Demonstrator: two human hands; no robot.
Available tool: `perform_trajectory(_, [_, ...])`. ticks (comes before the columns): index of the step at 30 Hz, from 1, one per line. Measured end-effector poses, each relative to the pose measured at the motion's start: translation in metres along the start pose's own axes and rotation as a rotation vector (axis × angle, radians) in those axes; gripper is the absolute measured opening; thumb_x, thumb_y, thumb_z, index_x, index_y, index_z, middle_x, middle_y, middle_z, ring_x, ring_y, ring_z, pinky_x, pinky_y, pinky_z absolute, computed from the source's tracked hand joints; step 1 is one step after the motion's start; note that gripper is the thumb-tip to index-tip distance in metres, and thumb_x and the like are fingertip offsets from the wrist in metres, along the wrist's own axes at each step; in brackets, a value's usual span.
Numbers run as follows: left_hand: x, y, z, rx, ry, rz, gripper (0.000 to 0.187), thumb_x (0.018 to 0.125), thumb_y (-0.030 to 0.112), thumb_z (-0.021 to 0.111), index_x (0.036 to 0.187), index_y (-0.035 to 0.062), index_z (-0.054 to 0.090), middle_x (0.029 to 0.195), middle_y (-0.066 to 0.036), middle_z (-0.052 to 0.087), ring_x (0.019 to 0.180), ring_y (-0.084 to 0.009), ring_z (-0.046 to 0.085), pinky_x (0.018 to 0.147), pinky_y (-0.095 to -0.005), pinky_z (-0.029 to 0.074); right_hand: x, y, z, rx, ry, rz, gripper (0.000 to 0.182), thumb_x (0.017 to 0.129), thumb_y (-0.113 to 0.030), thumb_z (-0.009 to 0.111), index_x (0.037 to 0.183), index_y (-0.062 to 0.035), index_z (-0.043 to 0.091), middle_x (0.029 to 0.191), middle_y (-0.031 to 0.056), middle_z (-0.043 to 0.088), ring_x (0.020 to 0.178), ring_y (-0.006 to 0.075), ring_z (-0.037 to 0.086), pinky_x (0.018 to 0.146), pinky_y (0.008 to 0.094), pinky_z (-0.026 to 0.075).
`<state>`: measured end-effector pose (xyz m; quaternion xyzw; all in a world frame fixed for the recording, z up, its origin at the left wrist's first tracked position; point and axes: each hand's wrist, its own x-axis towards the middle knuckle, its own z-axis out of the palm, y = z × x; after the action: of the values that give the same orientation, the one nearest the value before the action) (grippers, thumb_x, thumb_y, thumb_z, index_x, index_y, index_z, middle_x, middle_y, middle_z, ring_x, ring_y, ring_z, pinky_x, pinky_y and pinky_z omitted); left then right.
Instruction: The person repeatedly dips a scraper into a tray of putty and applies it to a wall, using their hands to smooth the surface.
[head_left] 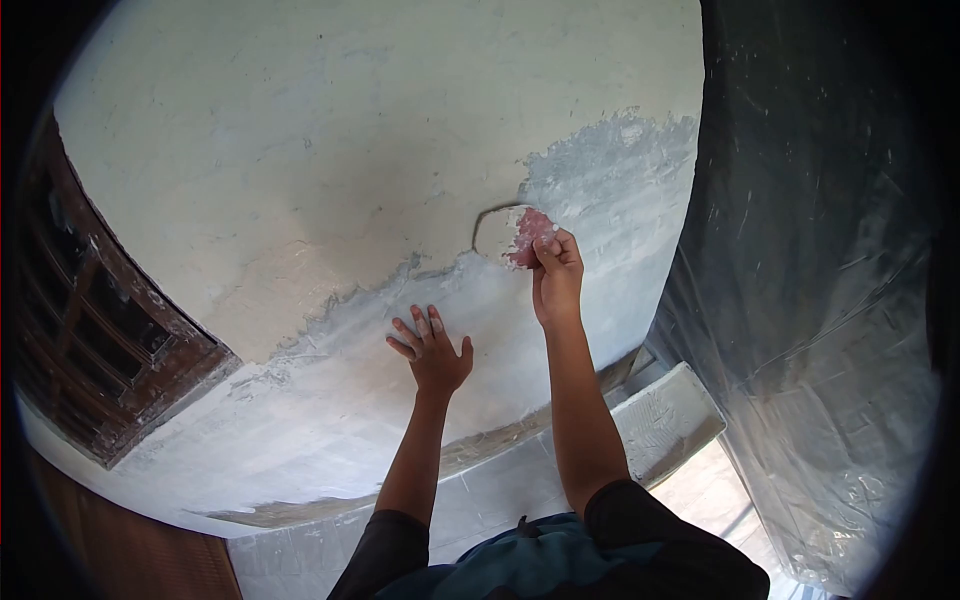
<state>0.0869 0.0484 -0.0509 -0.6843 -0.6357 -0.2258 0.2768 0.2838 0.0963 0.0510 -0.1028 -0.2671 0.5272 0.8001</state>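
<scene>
My right hand (pixel 558 268) pinches the edge of a round disc (pixel 527 238), red on its right part and coated with pale plaster on its left. The disc is at the wall (pixel 330 150), by the border between the cream surface and a grey-white plastered area (pixel 390 400). To the left and lower, my left hand (pixel 436 355) has its fingers spread over the plastered area, holding nothing; whether it touches the wall I cannot tell. White residue marks its fingers.
A brown wooden window frame (pixel 165 375) is at the left. Below the wall runs a ledge (pixel 500 490), with a plaster-smeared rectangular block or tray (pixel 665 415) at its right. Plastic sheeting (pixel 800 330) hangs at the right. Brown panelling (pixel 130 540) is at the lower left.
</scene>
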Motion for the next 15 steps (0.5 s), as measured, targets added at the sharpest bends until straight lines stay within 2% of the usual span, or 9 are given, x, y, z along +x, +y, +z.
perform_trajectory(3, [-0.001, 0.002, -0.01, 0.0, 0.1, 0.051, 0.088, 0.078, 0.038, 0.058, 0.141, -0.0073, 0.018, 0.148, -0.03, 0.003, 0.133, -0.055, -0.008, 0.102, -0.0682, -0.002, 0.01, 0.007, -0.015, 0.023, 0.112, 0.009, 0.014, 0.087, 0.006, 0.052, 0.094, -0.0056, 0.052, 0.083, -0.0009, 0.057, 0.077, 0.0089, 0.053, 0.077, 0.0253, 0.044])
perform_trajectory(5, [-0.003, 0.014, -0.024, -0.091, 0.077, -0.001, 0.084, 0.078, 0.033, 0.059, 0.141, -0.0062, 0.019, 0.148, -0.029, 0.005, 0.135, -0.0522, -0.006, 0.104, -0.0659, -0.001, 0.01, 0.002, -0.047, 0.063, 0.181, -0.044, 0.013, 0.086, 0.005, 0.05, 0.095, -0.0044, 0.051, 0.096, 0.0065, 0.061, 0.09, 0.0154, 0.059, 0.082, 0.031, 0.049])
perform_trajectory(7, [-0.009, 0.033, -0.026, -0.189, 0.041, -0.051, 0.081, 0.077, 0.028, 0.059, 0.141, -0.0051, 0.021, 0.148, -0.028, 0.007, 0.137, -0.0494, -0.004, 0.106, -0.0637, 0.0, 0.002, -0.011, -0.068, 0.087, 0.215, -0.027, 0.015, 0.086, 0.005, 0.05, 0.097, -0.0047, 0.051, 0.098, 0.0087, 0.061, 0.094, 0.0193, 0.06, 0.083, 0.0351, 0.051])
perform_trajectory(11, [-0.028, 0.084, -0.017, -0.377, -0.016, 0.187, 0.068, 0.077, 0.018, 0.057, 0.137, 0.0, 0.03, 0.145, -0.023, 0.019, 0.137, -0.0435, 0.008, 0.109, -0.0586, 0.009, -0.013, -0.028, -0.108, -0.004, 0.243, 0.022, 0.016, 0.086, 0.005, 0.05, 0.1, -0.005, 0.05, 0.099, 0.0094, 0.061, 0.093, 0.0205, 0.061, 0.081, 0.0359, 0.052])
perform_trajectory(15, [-0.033, 0.141, -0.002, -0.507, -0.123, 0.264, 0.068, 0.076, 0.016, 0.057, 0.137, 0.0016, 0.031, 0.144, -0.021, 0.023, 0.137, -0.0408, 0.013, 0.109, -0.0555, 0.013, -0.022, -0.048, -0.148, -0.118, 0.333, 0.047, 0.016, 0.088, 0.004, 0.049, 0.101, -0.0041, 0.051, 0.099, 0.0099, 0.062, 0.09, 0.0199, 0.062, 0.08, 0.0345, 0.053])
